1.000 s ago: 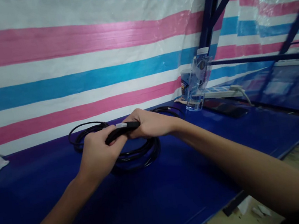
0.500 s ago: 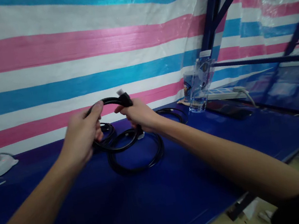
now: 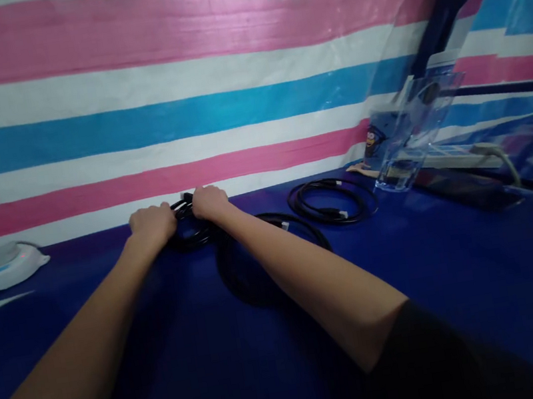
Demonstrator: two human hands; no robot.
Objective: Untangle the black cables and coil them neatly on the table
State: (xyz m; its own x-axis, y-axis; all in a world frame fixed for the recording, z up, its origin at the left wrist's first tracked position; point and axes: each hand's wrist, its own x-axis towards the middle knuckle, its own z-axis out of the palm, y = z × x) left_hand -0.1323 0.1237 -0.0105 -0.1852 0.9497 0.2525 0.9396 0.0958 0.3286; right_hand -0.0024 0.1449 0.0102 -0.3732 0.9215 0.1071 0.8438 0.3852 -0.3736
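- Head view: a black coil (image 3: pixel 197 240) is being gripped between the left hand (image 3: pixel 153 224) and right hand (image 3: pixel 209 202), both curled closed around it, at the rear of the bench (image 3: pixel 197 372), near the striped sheet (image 3: pixel 86 144).
- If either grip is being loosened too soon, its loops could be let spring apart.
- The middle coil (image 3: pixel 226 273) is being crossed by the right forearm (image 3: pixel 297 262); being so near, it could be snagged.
- Rightward, the bench is being shared by a third coil (image 3: pixel 333 212), clear cup (image 3: pixel 405 150) and phone (image 3: pixel 467 188).
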